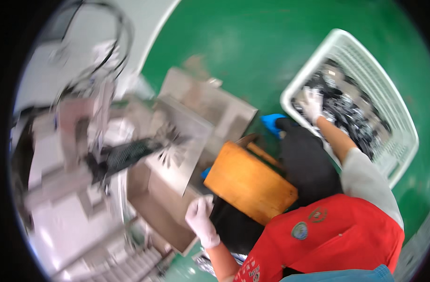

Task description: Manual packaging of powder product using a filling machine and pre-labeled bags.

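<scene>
My right hand (311, 104), in a white glove, reaches into a white plastic basket (387, 84) on the floor to my right. Its fingers are spread over small black and shiny parts (352, 112) heaped inside; nothing shows in its grasp. Nearer my body, my left hand (200, 215) is curled into a loose fist, also gloved, with no object visible in it. It hovers beside a brown open box (158, 201). An orange-brown wooden board (250, 181) lies between my arms, over or between my legs.
Blurred bench machinery (95, 141) with a dark ribbed part (130, 157) and looping black cables (121, 31) fills the left. Grey-beige panels or trays (208, 102) stand ahead of me. The floor (236, 38) is green. A blue shoe cover (272, 123) sits near the basket.
</scene>
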A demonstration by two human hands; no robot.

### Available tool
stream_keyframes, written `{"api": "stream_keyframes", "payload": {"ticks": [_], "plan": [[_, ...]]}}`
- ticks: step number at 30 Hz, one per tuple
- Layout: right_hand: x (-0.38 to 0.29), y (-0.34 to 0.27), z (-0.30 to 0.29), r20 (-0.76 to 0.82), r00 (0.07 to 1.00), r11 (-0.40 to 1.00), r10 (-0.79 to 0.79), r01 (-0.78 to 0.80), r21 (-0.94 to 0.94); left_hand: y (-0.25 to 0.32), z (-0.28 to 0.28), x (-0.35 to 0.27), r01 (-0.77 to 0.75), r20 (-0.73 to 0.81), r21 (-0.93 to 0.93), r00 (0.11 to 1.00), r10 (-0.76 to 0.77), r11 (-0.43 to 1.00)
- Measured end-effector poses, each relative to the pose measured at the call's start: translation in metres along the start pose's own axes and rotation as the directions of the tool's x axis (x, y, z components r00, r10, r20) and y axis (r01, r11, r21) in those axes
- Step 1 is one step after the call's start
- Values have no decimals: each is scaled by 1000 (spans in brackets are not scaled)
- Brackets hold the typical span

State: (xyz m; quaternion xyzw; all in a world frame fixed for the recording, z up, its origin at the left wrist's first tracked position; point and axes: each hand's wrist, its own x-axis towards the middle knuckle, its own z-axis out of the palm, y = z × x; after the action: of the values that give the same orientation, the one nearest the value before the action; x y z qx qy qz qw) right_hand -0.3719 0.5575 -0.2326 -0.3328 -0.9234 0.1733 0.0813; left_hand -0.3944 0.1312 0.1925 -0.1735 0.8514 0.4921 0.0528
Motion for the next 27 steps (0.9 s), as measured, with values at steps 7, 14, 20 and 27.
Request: {"api": "stream_keyframes", "payload": {"ticks": [7,14,20,27], "plan": [[43,22,-91,368,920,305,132,-391,868,-3,-33,126,-295,-380,-109,895,235,949],[12,-99,-237,12,1000,458,22,-21,889,-63,-67,135,-247,-127,67,959,254,967],[-14,-189,-342,-201,968,562,-147,249,788,-171,-158,-44,170,-710,179,704,7,969],[-66,-302,-355,-197,844,432,-498,439,788,-319,-68,-220,378,-505,502,858,-90,778]]}}
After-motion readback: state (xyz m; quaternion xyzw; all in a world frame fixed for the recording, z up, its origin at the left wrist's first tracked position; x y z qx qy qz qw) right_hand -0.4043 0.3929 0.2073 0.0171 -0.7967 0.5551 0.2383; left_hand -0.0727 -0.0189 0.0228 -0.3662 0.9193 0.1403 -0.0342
